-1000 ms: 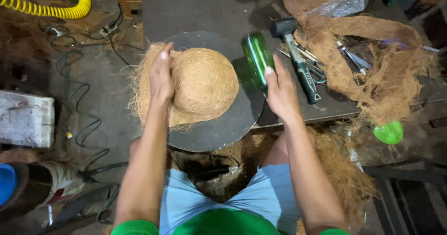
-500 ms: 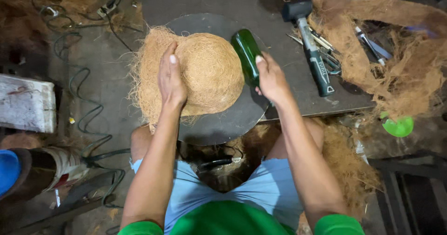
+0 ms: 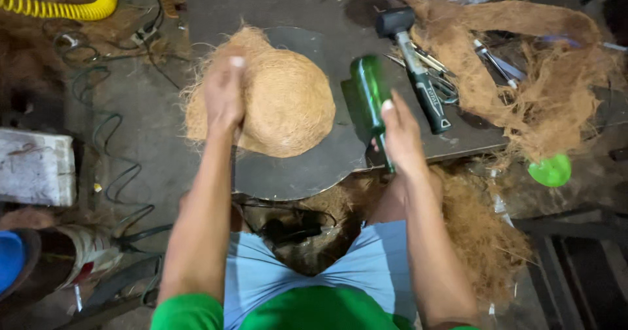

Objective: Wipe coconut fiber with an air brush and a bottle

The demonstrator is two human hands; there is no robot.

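Observation:
A tan dome of coconut fibre [image 3: 281, 101] rests on a dark round plate [image 3: 307, 166] at the edge of a dark worktable [image 3: 275, 3]. My left hand [image 3: 224, 94] presses flat on the dome's left side. My right hand [image 3: 401, 136] grips a green glass bottle [image 3: 370, 88] by its neck, the body pointing away from me, just right of the dome and above the plate.
A black-headed mallet [image 3: 415, 55] and metal hand tools [image 3: 438, 85] lie right of the bottle, beside a long heap of loose fibre [image 3: 523, 75]. A green cap [image 3: 551, 170] sits lower right. A yellow coiled hose [image 3: 59, 6] and cables [image 3: 111, 140] lie left.
The bottle has swung from lying against the dome's right side to a more upright hold, slightly clear of it. My left hand stays on the dome.

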